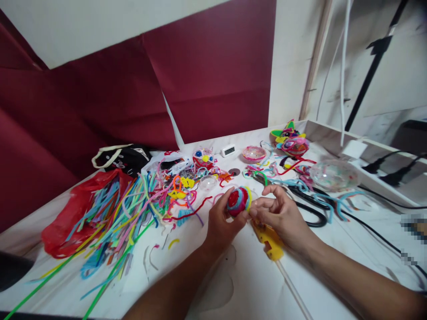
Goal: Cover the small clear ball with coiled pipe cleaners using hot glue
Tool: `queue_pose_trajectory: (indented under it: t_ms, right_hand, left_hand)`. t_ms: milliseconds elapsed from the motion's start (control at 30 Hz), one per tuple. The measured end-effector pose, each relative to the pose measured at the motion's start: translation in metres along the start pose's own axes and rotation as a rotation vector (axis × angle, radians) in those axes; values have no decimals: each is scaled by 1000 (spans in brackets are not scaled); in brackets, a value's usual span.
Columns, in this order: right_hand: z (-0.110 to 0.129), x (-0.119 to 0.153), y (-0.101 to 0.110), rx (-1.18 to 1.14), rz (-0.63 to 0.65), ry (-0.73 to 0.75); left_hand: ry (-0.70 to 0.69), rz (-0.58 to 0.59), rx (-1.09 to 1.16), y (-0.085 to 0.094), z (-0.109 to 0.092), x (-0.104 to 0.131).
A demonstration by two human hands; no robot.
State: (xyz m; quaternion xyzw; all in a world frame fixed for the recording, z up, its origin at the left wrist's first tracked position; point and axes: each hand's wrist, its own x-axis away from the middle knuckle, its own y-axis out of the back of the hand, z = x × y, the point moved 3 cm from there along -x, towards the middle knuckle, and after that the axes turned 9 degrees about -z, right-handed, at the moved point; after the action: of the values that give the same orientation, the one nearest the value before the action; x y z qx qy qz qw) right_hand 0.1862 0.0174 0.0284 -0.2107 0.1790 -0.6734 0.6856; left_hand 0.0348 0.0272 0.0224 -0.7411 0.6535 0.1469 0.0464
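Observation:
My left hand point(223, 218) is closed around a small ball point(237, 202) wrapped in rings of red, light blue, magenta and yellow pipe cleaner. The thumb lies along the ball's lower side and the fingers curl behind its left edge. At the right side of the ball, my right hand point(275, 211) pinches by the yellow pipe cleaner point(248, 199). Its thumb and index finger are together, and the other fingers are lifted and bent. A yellow glue gun point(272, 244) with a clear glue stick lies under my right hand, partly hidden by it.
Loose pipe cleaners point(133, 213) spill from a red plastic bag point(71, 218) at left. Black-handled scissors point(312, 209) and a clear bowl-like piece point(335, 174) lie at right. Decorated figures point(290, 140), a small digital clock point(228, 151) and a black pouch point(123, 159) stand behind. Cords cross the right side.

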Motion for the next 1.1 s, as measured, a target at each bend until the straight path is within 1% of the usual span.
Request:
queue_pose_trajectory:
  t_ms: [133, 300, 400, 667, 800, 900, 1000, 1100]
  right_hand:
    - [-4, -1, -2, -20, -31, -13]
    - [-8, -3, -4, -22, -50, 1]
    - [-8, -3, -5, -26, -55, 10]
    - [-9, -2, -8, -26, -75, 35]
    - [-7, -1, -9, -55, -76, 42]
    - [-7, -1, -10, -52, -82, 27]
    - [-7, -1, -10, -46, -88, 29]
    - [-7, -2, -10, -54, -89, 30]
  left_hand:
    - [-5, -7, -25, 0, 2, 0]
    - [-36, -62, -49, 2, 10, 0]
    - [-18, -58, -78, 2, 11, -1]
    - [-5, -34, -61, 4, 12, -2]
    - [-20, -34, -61, 3, 11, 0]
    - [-50, -64, -46, 1, 11, 2]
    - [-68, -80, -44, 0, 14, 3]
    - [-65, -62, -57, 2, 19, 0]
